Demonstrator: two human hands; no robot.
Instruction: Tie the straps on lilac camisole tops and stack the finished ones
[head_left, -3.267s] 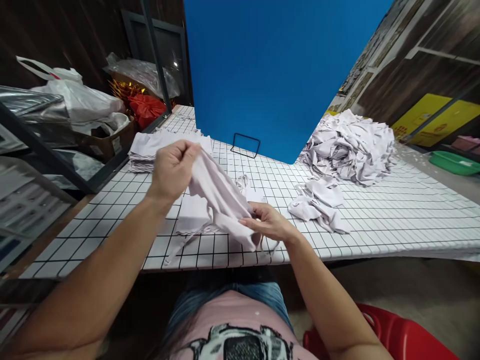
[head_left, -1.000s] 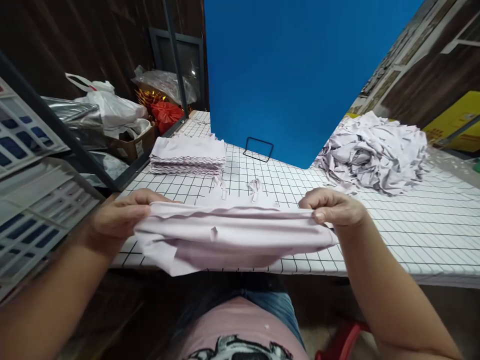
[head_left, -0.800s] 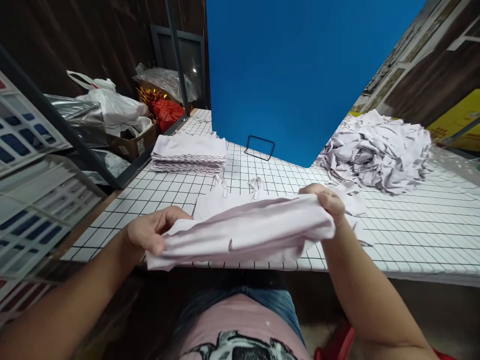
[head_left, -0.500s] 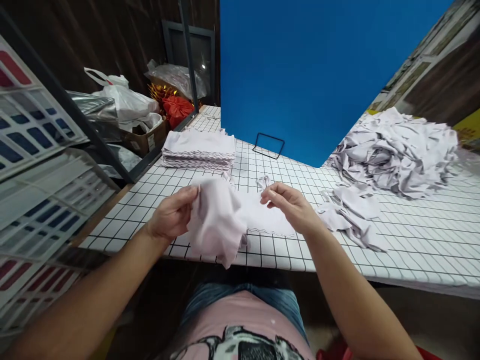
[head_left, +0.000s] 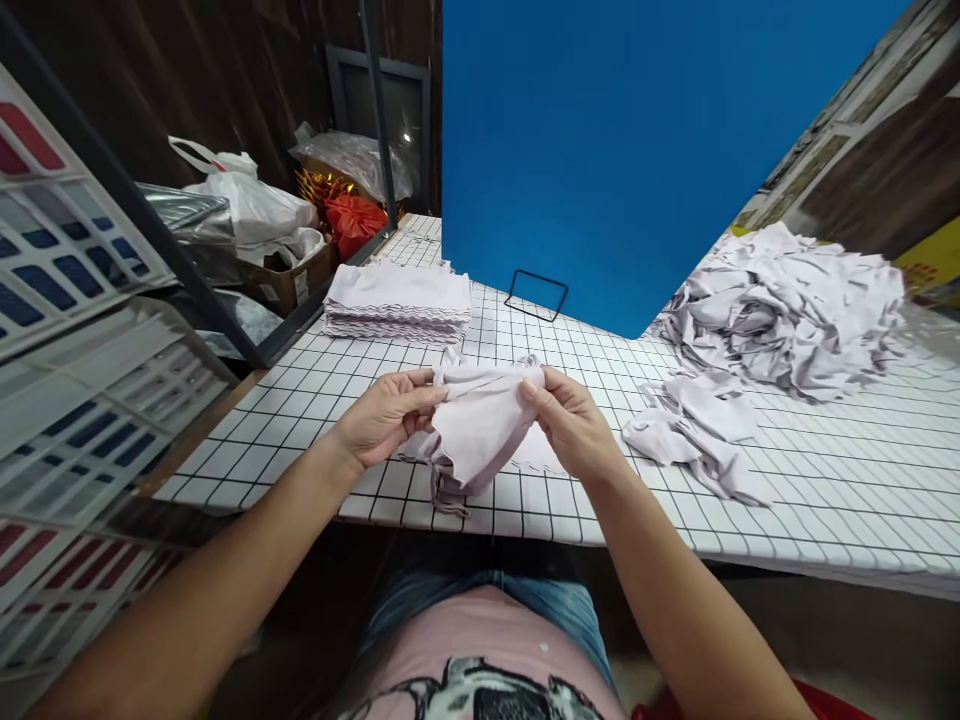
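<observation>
A pale lilac-white piece of fabric (head_left: 484,420) hangs between my two hands, its lower part drooping in folds with a wavy edge. My left hand (head_left: 390,412) pinches its upper left corner between thumb and fingers. At the upper right corner, my right hand (head_left: 571,418) grips the same piece with the thumb in front. Beneath it, another flat pale piece lies on the checked table cover (head_left: 300,430), mostly hidden by the held one. Beyond my left hand sits a neat stack of folded fabric pieces (head_left: 397,295) with wavy edges.
A large heap of loose pale fabric (head_left: 795,305) lies at the right, with several crumpled pieces (head_left: 697,430) nearer me. A blue panel (head_left: 600,150) rises behind a thin black wire frame (head_left: 536,295). Plastic drawers (head_left: 75,400) and a dark metal post (head_left: 150,210) stand at the left.
My right hand has moved down and taken hold of the fabric's right corner. My left hand has shifted right, and the fabric is now stretched between both hands.
</observation>
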